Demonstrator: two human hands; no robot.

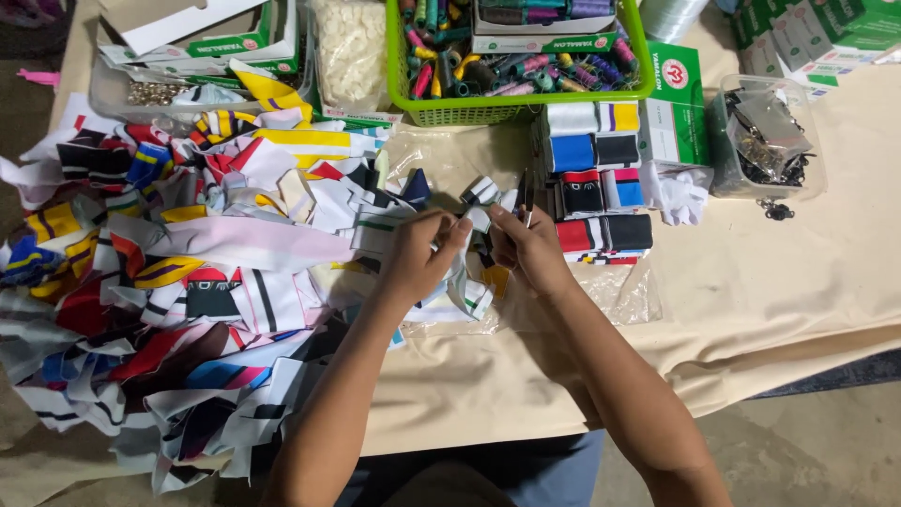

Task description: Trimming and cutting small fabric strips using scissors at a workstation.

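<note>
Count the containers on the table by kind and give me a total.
Green plastic basket of thread spools: 1
Clear plastic tubs: 2, one with dark metal clips, one with small metal bits
Total: 3
The cardboard boxes at the back are cut off by the frame, so they are left out.

Matt beige cloth covers the surface (779, 282). The fabric scraps (188, 282) at left look smooth, printed and slightly glossy. The far green basket (516, 111) is shiny plastic; the right clear container (765, 141) holds glinting metal clips.
</note>
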